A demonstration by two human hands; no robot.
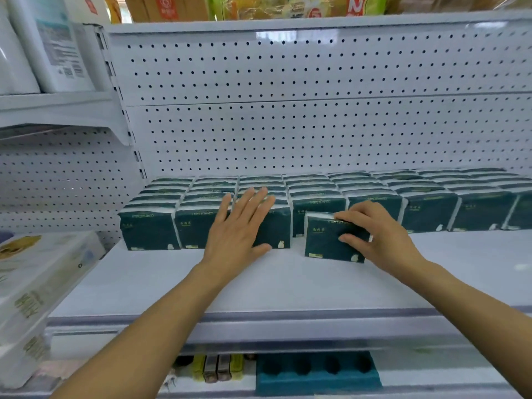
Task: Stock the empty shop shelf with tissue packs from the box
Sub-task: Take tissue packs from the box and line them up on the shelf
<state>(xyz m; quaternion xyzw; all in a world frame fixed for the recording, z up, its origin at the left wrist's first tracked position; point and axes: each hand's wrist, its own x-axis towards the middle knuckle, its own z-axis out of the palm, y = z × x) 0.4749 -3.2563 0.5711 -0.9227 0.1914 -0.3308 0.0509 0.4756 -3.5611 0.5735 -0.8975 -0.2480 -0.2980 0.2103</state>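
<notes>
Along the back edge of the white shelf stood rows of dark green tissue packs, upright, packed side by side against the pegboard back panel, filling the rear from the left end to past the right side of view. Front half of shelf bare. Left hand was flat, fingers straight and slightly spread, palm pressed on the front face of the front-row packs near the left end; it clasped nothing. Right hand grasped a single tissue pack, fingers curled over its top edge and thumb on its front face. That pack stood upright on the shelf just in front of the front row, a bit forward of the line, roughly mid-shelf. Neighbouring shelf unit on the left held white paper-goods packs. Lower shelf below showed a teal tray and some small upright items, blurred. Box not seen.
</notes>
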